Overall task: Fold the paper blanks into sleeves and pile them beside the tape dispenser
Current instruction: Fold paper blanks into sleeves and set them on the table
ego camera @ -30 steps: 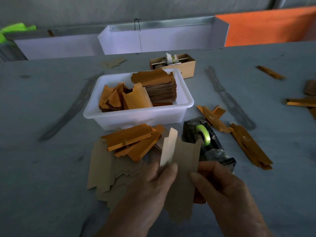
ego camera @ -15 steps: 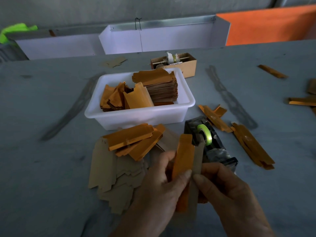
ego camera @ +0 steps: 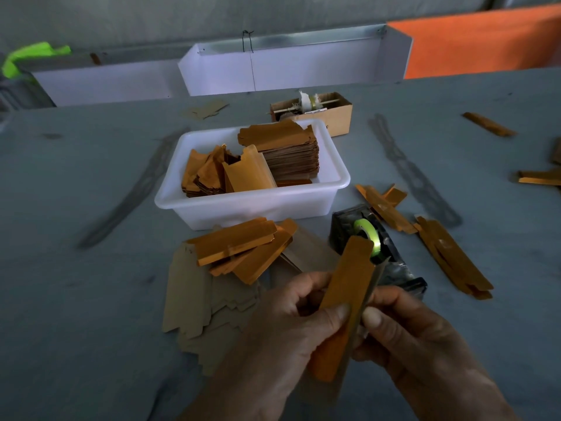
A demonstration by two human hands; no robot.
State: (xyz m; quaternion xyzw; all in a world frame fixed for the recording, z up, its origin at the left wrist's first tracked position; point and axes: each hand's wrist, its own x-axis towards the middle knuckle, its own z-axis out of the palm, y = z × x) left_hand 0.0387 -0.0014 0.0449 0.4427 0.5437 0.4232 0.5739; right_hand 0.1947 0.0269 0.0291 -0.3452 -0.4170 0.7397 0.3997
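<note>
My left hand (ego camera: 282, 335) and my right hand (ego camera: 419, 338) both pinch one paper blank (ego camera: 349, 287), held upright in front of me. Its orange flap is folded over the brown side, and my thumbs press along the long edge. Just behind it stands the black tape dispenser (ego camera: 373, 247) with a green roll. A pile of folded orange sleeves (ego camera: 243, 247) lies left of the dispenser. Flat brown blanks (ego camera: 194, 299) are spread under and in front of that pile.
A white tub (ego camera: 252, 205) holding stacked blanks and loose orange pieces stands behind the pile. A small cardboard box (ego camera: 331, 113) is farther back. More orange sleeves (ego camera: 449, 256) lie right of the dispenser, and a few are scattered at the far right.
The blank was open and brown a second ago; its flap has since been folded over so the orange side faces me, and both hands have closed in on its edge.
</note>
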